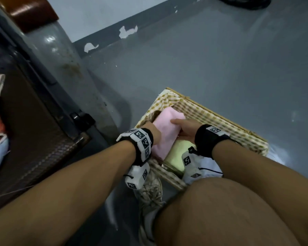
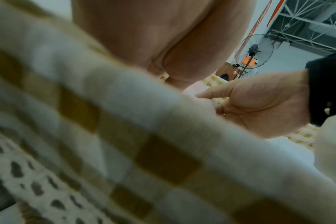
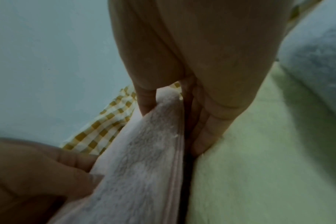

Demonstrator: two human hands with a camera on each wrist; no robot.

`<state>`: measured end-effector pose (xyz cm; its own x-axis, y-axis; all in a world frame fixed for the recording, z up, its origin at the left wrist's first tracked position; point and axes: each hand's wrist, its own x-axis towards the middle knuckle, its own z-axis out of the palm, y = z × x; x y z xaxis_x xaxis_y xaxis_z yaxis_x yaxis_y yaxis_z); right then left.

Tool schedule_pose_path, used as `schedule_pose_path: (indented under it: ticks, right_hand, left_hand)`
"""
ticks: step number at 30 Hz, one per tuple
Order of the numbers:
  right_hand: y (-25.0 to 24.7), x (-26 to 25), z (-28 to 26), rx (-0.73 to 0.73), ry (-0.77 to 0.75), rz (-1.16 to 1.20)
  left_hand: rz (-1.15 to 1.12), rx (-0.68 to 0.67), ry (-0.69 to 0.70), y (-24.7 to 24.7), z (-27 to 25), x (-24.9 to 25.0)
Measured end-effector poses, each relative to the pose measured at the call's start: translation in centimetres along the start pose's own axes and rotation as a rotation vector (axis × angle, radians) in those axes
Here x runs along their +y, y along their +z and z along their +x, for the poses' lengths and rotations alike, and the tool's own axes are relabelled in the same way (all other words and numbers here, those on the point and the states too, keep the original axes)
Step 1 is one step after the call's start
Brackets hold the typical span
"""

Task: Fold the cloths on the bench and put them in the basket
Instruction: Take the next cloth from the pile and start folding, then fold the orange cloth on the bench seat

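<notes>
We see both hands lowering a folded pink towel (image 1: 164,129) into a gingham-lined wicker basket (image 1: 213,115) on the floor. The left hand (image 1: 152,129) and right hand (image 1: 185,129) clamp its two long sides – thumbs on top, fingers (image 3: 207,131) beneath (likely so the fold holds). Its long axis points away from us, beside a pale yellow towel (image 1: 176,153).

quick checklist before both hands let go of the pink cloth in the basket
1. Pink cloth inside the basket walls: ok.
2. Pink cloth folded: ok.
3. Left hand and right hand both gripping it: ok.
4. It sits beside the yellow cloth, not crumpled over it: ok.
5. Resting on the basket floor: cannot tell.
6. Bench cleared of cloths: not ok, some lie at the left edge.
</notes>
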<state>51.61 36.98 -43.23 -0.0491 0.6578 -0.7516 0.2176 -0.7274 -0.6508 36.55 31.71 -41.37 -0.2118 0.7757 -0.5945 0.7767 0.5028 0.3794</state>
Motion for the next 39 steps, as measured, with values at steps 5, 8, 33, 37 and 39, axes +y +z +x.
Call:
schedule_pose_path:
  ticks: [5, 8, 33, 37, 39]
  right_hand:
    - [-0.1, -3.1, -2.9, 0.136, -0.098, -0.531]
    - [0.8, -6.7, -6.4, 0.154, -0.298, -0.939]
    - [40.1, -7.6, -19.4, -0.436, -1.067, -1.516]
    - [40.4, -7.7, -18.6, -0.454, -1.136, -1.574]
    - [40.3, -8.0, -18.5, -0.555, -1.112, -1.531]
  left_hand:
    - [-0.172, -0.046, 0.066, -2.4, -2.1, 0.4]
    - [-0.218, -0.015, 0.181, -6.0, -4.2, -0.2]
    - [-0.014, 0.394, -0.173, -19.4, -20.7, -36.6]
    - [0.044, 0.516, -0.108, -19.9, -20.5, -36.6]
    - [-0.007, 0.588, -0.086, -20.6, -20.3, -36.2]
